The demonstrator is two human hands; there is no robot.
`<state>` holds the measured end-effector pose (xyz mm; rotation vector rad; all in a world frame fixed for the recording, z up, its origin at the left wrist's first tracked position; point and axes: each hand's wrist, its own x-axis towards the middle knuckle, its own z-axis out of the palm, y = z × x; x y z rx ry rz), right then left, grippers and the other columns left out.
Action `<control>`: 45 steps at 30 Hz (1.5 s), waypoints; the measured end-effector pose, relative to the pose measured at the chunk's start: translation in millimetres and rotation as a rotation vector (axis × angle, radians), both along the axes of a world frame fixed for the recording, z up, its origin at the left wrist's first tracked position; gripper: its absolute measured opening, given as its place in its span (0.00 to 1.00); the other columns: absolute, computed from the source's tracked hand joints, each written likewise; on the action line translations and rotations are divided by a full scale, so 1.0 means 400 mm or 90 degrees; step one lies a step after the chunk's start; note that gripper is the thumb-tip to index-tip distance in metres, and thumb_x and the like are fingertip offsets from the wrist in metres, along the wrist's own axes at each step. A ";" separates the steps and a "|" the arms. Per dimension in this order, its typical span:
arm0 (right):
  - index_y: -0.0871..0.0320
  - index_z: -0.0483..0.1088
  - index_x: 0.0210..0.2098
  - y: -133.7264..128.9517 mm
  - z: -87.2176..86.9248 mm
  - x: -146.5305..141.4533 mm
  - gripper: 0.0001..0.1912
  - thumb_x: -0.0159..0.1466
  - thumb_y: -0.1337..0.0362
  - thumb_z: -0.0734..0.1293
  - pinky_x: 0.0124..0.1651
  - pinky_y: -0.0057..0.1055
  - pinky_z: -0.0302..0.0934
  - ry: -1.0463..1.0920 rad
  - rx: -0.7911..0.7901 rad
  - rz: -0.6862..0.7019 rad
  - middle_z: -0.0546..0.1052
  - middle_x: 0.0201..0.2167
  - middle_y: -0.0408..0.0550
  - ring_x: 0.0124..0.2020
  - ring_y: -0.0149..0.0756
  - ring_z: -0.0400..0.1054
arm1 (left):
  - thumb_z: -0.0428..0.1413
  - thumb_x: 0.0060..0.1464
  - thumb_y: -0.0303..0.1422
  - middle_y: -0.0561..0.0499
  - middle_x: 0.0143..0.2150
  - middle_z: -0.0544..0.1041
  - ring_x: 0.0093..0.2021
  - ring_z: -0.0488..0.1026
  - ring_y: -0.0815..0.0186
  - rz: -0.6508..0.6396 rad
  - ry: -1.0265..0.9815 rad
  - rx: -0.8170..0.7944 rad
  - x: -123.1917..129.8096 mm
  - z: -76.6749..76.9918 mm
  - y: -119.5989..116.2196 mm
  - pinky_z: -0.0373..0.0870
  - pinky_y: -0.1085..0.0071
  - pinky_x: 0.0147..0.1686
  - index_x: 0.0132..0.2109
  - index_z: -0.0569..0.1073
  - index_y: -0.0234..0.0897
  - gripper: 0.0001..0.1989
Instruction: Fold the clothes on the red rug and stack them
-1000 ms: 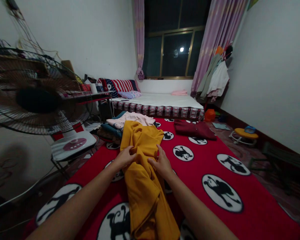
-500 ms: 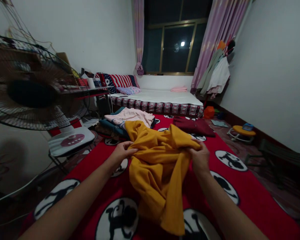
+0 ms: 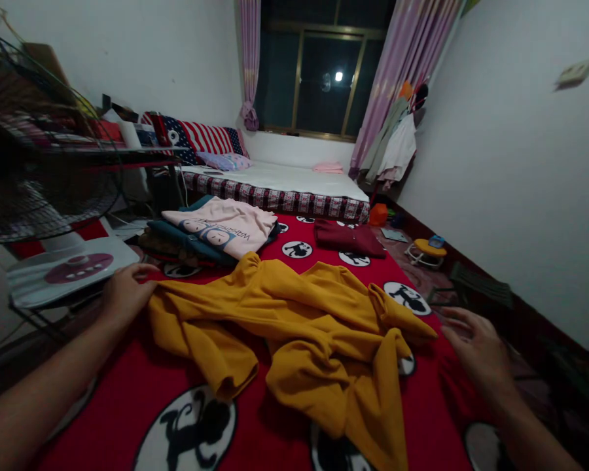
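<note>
A mustard-yellow long-sleeved garment [image 3: 294,307] lies spread and rumpled across the red blanket [image 3: 255,432], its folds and sleeves turned towards me. My left hand [image 3: 127,291] is at the garment's left corner, thumb and fingers apart, the thumb beside the cloth edge. Off the right end of the garment, my right hand [image 3: 478,343] hovers with its fingers spread and nothing in them. Behind the garment on the left rests a stack of clothes with a pale pink printed shirt [image 3: 230,222] on top. A folded maroon garment [image 3: 348,239] lies at the back right.
An electric fan [image 3: 39,176] stands at the left, its white base [image 3: 73,265] beside the blanket. Beyond the blanket is a bed [image 3: 285,180] under a window. A yellow-topped stool [image 3: 427,247] and a dark folding stool [image 3: 481,284] stand on the right.
The yellow garment has gone from bunched between both hands to spread wide on the blanket. My hands have moved apart, and the right has let go. The view has shifted right.
</note>
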<state>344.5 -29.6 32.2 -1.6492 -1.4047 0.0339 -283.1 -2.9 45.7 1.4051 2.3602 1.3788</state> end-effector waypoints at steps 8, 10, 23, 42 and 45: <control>0.58 0.63 0.57 0.151 0.045 -0.229 0.32 0.55 0.54 0.67 0.45 0.36 0.66 -0.123 -0.165 0.204 0.73 0.51 0.56 0.47 0.44 0.71 | 0.54 0.52 0.46 0.40 0.58 0.67 0.52 0.70 0.54 -0.328 0.261 -0.121 0.370 -0.007 0.074 0.67 0.64 0.51 0.62 0.59 0.37 0.34; 0.60 0.56 0.62 0.185 0.021 -0.257 0.42 0.53 0.52 0.70 0.48 0.37 0.63 -0.197 -0.264 0.193 0.71 0.53 0.58 0.53 0.48 0.67 | 0.57 0.47 0.51 0.35 0.58 0.66 0.53 0.70 0.49 -0.290 0.268 -0.242 0.417 -0.039 0.082 0.67 0.60 0.48 0.67 0.49 0.35 0.47; 0.60 0.71 0.23 0.196 0.164 -0.222 0.14 0.54 0.55 0.65 0.22 0.25 0.44 -0.213 -0.342 0.306 0.66 0.16 0.38 0.20 0.27 0.58 | 0.54 0.37 0.26 0.55 0.27 0.73 0.31 0.71 0.62 -0.631 0.123 -0.191 0.371 0.085 0.114 0.66 0.73 0.30 0.35 0.75 0.38 0.13; 0.52 0.66 0.58 -0.094 -0.001 -0.291 0.30 0.57 0.54 0.70 0.60 0.49 0.56 -0.318 -0.283 0.601 0.62 0.62 0.57 0.60 0.52 0.58 | 0.50 0.52 0.26 0.41 0.65 0.63 0.62 0.63 0.54 -0.622 0.412 -0.197 0.241 -0.079 0.028 0.60 0.57 0.60 0.59 0.68 0.40 0.27; 0.51 0.63 0.60 -0.099 -0.006 -0.246 0.29 0.59 0.61 0.67 0.61 0.46 0.56 -0.298 -0.306 0.618 0.60 0.64 0.55 0.63 0.48 0.56 | 0.52 0.48 0.28 0.41 0.55 0.73 0.52 0.72 0.53 -0.484 0.352 -0.234 0.128 -0.047 0.028 0.68 0.60 0.52 0.46 0.78 0.38 0.18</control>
